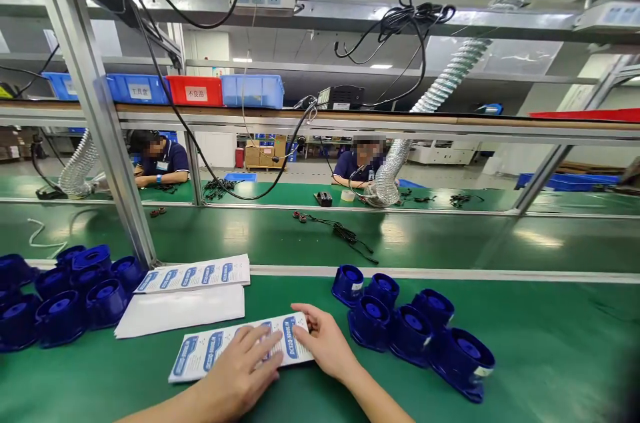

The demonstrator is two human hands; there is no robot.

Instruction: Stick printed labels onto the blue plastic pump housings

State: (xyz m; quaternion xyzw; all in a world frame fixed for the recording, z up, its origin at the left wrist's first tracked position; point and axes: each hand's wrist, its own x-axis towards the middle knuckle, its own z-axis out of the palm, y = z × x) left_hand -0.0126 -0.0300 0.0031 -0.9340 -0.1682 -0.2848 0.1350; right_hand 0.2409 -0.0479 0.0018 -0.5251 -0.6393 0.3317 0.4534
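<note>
A strip of label sheets point(189, 357) printed with blue-and-white labels lies on the green bench in front of me. My left hand point(239, 369) rests across its middle, fingers stretched out over the labels. At the strip's right end, my right hand point(327, 346) pinches the edge, thumb on top and the other fingers partly hidden behind it. Just beyond lie another stack of label sheets point(200, 276) and blank white paper point(185, 311). Several dark blue plastic housings point(373, 321) stand right of my hands, some bearing a small white label.
More blue housings point(60, 316) crowd the bench's left side. A metal post point(100, 123) rises behind them. Beyond the rail, a black cable bundle point(345, 233) lies on the green surface. Two people point(165, 159) sit at the far bench. Blue and red bins point(195, 91) line the shelf.
</note>
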